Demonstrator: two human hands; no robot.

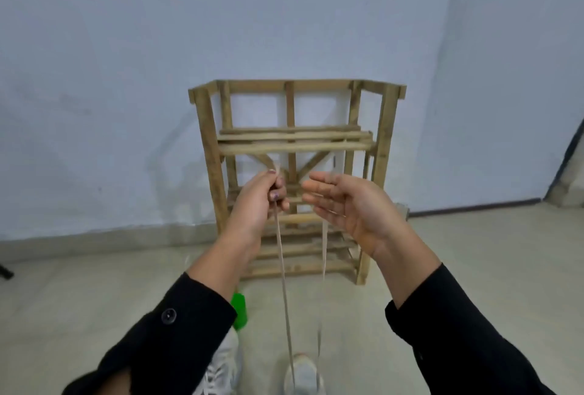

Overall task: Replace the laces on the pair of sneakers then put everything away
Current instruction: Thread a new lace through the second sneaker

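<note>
Faces a wooden rack (294, 145) set against a pale wall (126, 78).

Grips the lace (282, 268) in the left hand (257, 202), in front of the rack's lower middle. Fingers clenched round the strand, thumb on top, a short end poking out above the fist.

Holds the right hand (350, 205) just beside it, also before the rack. Palm turned inward, fingers straight and released, grasping nothing clearly.

Two tan strands, taut, dropping from hand level past the rack's base to a sneaker (303, 375) on the floor (474, 268), well in front of the rack. First strand straight out of the left fist. Second strand up near the right fingertips, blurred there; cannot tell whether touching them.

Second sneaker (221, 363), pale grey, near the first, nearer the rack's left post side, partly under the left sleeve (177, 331).

Green thing (239, 309) on the floor between that sneaker and the rack, half hidden by the left forearm.

Black sleeves on both arms.
</note>
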